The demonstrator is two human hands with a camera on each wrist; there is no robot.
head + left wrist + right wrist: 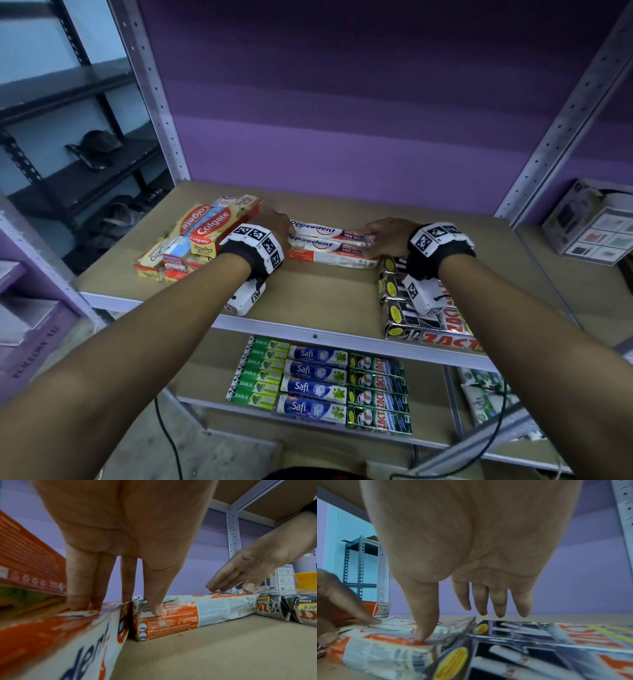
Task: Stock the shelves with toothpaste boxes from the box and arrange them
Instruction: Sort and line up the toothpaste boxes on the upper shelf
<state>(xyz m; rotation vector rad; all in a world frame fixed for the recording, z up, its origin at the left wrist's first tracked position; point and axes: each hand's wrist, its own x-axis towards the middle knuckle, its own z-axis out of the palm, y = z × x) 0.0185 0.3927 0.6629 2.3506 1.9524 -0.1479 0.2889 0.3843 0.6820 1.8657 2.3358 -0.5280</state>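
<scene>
Pepsodent toothpaste boxes (329,241) lie flat on the upper shelf (325,294), long axis running left to right across the person, directly ahead of both wrists. At the far left, a loose pile of Colgate boxes (202,236) sits just beside the left hand (274,222). That hand rests on the left ends of the Pepsodent boxes, fingers straight, fingertips (80,605) pressing down on top and thumb against the near side. Moving right, the right hand (387,236) covers the opposite ends, fingers extended and relaxed, thumb tip on the top near edge. Neither hand is curled round a box. Black Zact packs (424,318) touch the Pepsodent boxes' right end. Each hand is equally near its own end, so the likely adjustment is a two-handed slide or squaring.
</scene>
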